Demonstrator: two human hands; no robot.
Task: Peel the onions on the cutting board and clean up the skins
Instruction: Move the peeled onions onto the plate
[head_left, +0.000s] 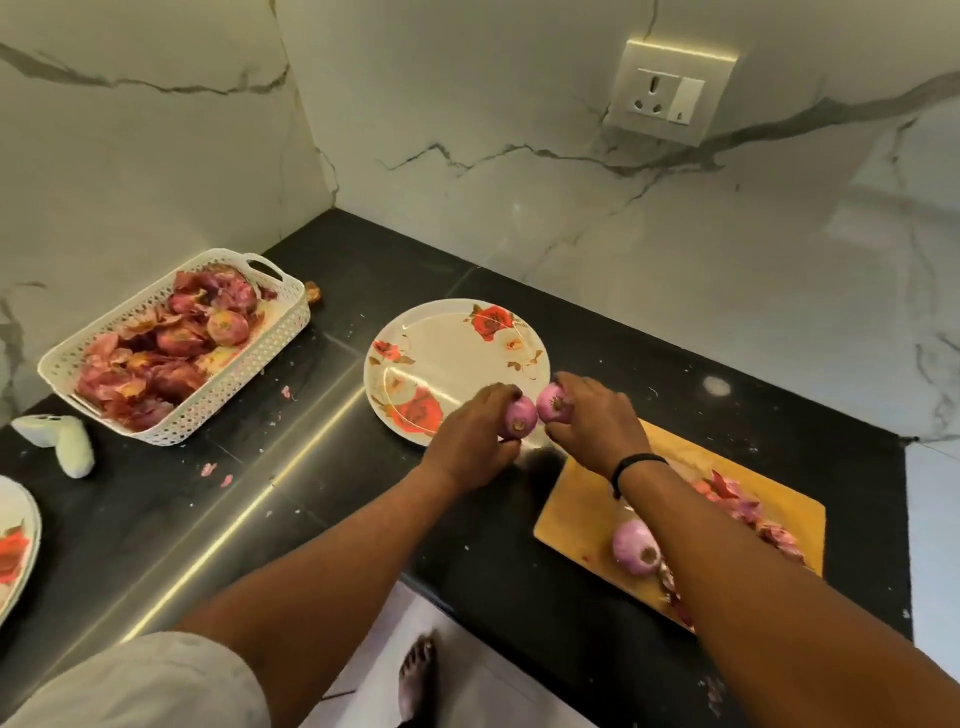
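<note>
**Two peeled onions held at the plate edge; third left on the board**

I log both hands forward over the black worktop (322, 519). The left hand (470, 431) has its fingers curled round one peeled onion (518, 417); the right hand (592, 415) grips a second peeled onion (555, 404). The two bulbs sit side by side, touching or nearly so, right over the near rim of the floral plate (457, 343). Root ends face back toward me.

Key relation: the plate lies directly ahead of both sets of fingers, slightly left, so I judge a short forward reach and release would set both down. The left hand is a shade nearer the plate centre.

A third peeled onion (636, 548) rests on the wooden cutting board (582, 504), behind and beneath the right forearm. Loose skins (748, 512) are strewn along the board. The white basket (260, 364), far left, already holds skins and lies well apart from the board.
</note>
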